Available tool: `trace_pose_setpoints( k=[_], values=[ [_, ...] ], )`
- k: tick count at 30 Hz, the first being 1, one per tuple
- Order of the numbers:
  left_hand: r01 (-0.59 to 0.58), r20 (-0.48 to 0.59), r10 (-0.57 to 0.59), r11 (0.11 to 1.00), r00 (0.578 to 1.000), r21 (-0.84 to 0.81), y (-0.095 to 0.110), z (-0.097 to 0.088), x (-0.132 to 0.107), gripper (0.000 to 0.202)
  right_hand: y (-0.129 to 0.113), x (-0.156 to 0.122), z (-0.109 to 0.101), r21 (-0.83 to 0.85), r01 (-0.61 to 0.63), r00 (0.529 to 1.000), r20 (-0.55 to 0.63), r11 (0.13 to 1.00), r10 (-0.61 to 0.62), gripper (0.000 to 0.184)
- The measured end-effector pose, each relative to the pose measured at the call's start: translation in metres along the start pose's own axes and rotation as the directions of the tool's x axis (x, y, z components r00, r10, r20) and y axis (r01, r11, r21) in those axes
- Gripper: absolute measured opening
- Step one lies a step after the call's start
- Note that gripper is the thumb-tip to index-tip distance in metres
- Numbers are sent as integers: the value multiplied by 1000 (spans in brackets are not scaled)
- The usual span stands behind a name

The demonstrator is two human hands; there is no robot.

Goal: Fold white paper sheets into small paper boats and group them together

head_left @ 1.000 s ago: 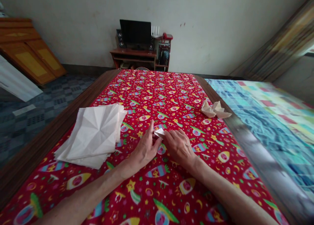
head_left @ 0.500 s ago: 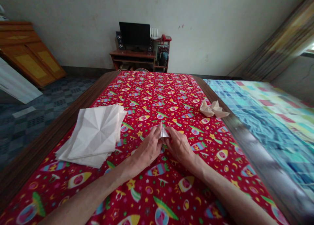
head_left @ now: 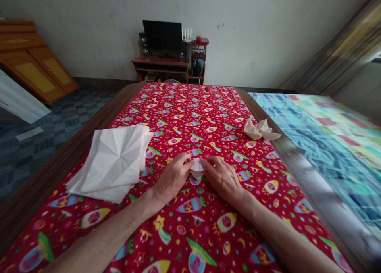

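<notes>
Between my two hands is a small piece of folded white paper [head_left: 197, 168], just above or on the red patterned cloth. My left hand [head_left: 175, 173] pinches its left side, and my right hand [head_left: 222, 173] pinches the right side with thumb and fingers. Parts of the paper are hidden behind the fingertips. Left of my hands lies a stack of creased white paper sheets [head_left: 114, 160], the top one marked with folds that radiate from its middle. Farther off on the right rest folded paper shapes [head_left: 262, 130] with pointed tips.
The red cloth [head_left: 190, 229] covers a table with dark wooden edges [head_left: 293, 162]. A bed [head_left: 315, 138] with a blue checked cover adjoins the right side. Beyond the far end stands a desk [head_left: 160, 61] with a monitor [head_left: 162, 39] and a red telephone [head_left: 201, 41].
The folded paper has come slightly nearer to me and now shows a wider, flatter face. My fingers have shifted from around it to its two sides.
</notes>
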State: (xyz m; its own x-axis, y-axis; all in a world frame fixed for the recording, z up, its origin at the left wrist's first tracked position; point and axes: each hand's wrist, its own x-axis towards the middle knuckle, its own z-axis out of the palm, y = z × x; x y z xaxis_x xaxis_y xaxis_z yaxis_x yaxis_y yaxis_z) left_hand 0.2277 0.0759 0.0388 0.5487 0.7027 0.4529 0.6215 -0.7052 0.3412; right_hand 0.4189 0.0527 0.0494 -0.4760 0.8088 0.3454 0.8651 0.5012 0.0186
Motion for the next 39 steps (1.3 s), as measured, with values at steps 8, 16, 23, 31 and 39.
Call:
trace_pose_setpoints(
  k=[8,16,23,31,39],
  values=[
    [-228,158,205,963,966,142,-3,-15,-7,20,16,-4,-4,140,235,969,42,962,-243,22],
    [-237,111,223,961,968,141,2,-15,-13,20,22,-5,2,353,231,973,-70,907,-221,22],
    [-59,-29,57,994,998,-93,-2,-1,-16,13,23,-7,7,472,176,984,-98,864,-146,18],
    [92,-2,-94,976,996,-196,-9,2,-7,9,12,-4,4,466,-59,998,21,883,55,25],
    [162,128,-163,987,978,18,-1,0,3,14,6,8,2,202,-68,992,119,977,45,22]
  ],
)
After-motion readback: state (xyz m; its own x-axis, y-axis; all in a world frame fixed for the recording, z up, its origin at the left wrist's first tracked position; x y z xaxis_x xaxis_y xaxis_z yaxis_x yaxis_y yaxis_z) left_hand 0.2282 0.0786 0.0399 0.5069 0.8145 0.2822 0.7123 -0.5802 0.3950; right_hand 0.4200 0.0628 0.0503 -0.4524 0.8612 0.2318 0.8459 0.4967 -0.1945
